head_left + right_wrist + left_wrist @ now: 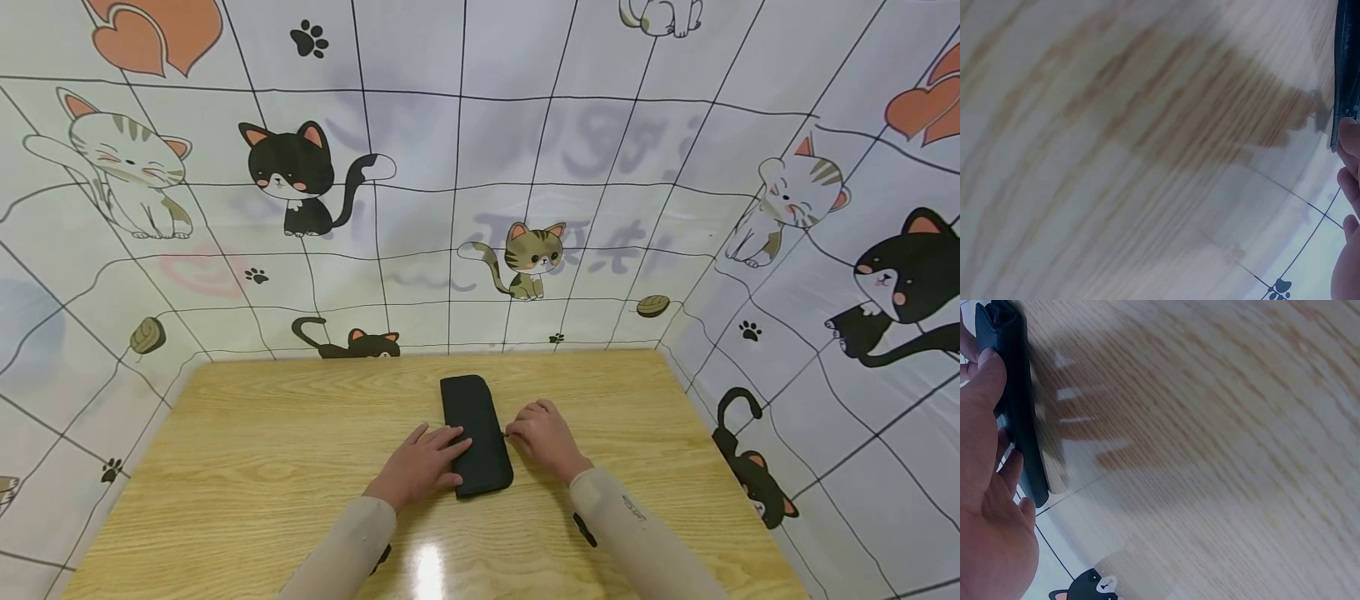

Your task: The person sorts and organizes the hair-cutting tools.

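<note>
A black zippered case (pixel 477 417) lies flat on the wooden table, its long side slightly slanted. My left hand (pixel 422 468) rests on the left part of the case, fingers stretched across its top and the thumb by its near end. At the right edge, my right hand (pixel 546 440) pinches the small zipper pull (pixel 504 433) between thumb and forefinger. In the left wrist view the case (pixel 1025 419) shows edge-on beside the left hand (pixel 988 481). A strip of the case (pixel 1346 69) and the right fingertips (pixel 1349 140) appear at the right wrist view's border.
The light wooden table (pixel 300 433) stretches out around the case. Behind it and at both sides hangs a white sheet (pixel 420 275) with black grid lines and cartoon cats. A bright light reflection lies near the table's front.
</note>
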A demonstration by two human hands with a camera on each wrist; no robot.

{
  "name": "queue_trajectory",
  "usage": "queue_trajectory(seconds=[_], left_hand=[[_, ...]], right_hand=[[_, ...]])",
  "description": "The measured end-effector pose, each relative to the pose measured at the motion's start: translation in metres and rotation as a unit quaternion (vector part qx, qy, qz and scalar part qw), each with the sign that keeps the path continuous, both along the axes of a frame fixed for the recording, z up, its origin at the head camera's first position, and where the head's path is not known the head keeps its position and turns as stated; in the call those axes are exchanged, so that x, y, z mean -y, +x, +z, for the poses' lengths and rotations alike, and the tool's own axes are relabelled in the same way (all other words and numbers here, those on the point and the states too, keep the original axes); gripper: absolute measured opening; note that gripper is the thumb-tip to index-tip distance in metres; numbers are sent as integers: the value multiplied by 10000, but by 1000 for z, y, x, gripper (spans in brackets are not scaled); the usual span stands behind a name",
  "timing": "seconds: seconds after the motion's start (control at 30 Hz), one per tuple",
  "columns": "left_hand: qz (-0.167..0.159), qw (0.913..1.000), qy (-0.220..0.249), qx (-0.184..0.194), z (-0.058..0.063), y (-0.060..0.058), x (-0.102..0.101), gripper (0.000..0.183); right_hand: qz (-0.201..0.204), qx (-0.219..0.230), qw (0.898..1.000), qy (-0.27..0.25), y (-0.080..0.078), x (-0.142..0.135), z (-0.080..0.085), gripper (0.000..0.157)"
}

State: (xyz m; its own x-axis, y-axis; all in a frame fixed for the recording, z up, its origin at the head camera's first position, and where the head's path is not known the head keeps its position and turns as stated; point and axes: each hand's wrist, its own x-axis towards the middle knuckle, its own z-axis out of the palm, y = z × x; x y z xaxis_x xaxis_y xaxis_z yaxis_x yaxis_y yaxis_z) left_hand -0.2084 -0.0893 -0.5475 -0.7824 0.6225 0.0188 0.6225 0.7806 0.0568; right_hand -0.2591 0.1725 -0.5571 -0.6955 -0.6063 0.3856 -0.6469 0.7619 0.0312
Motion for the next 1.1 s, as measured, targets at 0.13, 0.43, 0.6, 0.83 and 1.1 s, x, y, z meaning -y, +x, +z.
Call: queue_trajectory(seconds=[0.13, 0.43, 0.6, 0.83, 1.1], left_hand=[[-12, 10000, 26, 0, 0, 0, 0, 59], [-34, 10000, 64, -7, -1, 1, 1, 59], [-59, 9999, 84, -95, -1, 1, 1, 59], [-4, 10000, 80, -20, 1, 2, 1, 59], [-43, 9999, 127, -47, 3, 4, 1, 59]], right_hand=[[48, -5, 10000, 33, 1, -1, -1, 5], [238, -141, 9996, -89, 6, -4, -1, 5], [320, -100, 9994, -108, 9, -5, -1, 4], [225, 106, 9997, 37, 12, -6, -2, 6], [368, -13, 9993, 50, 18, -9, -3, 5]])
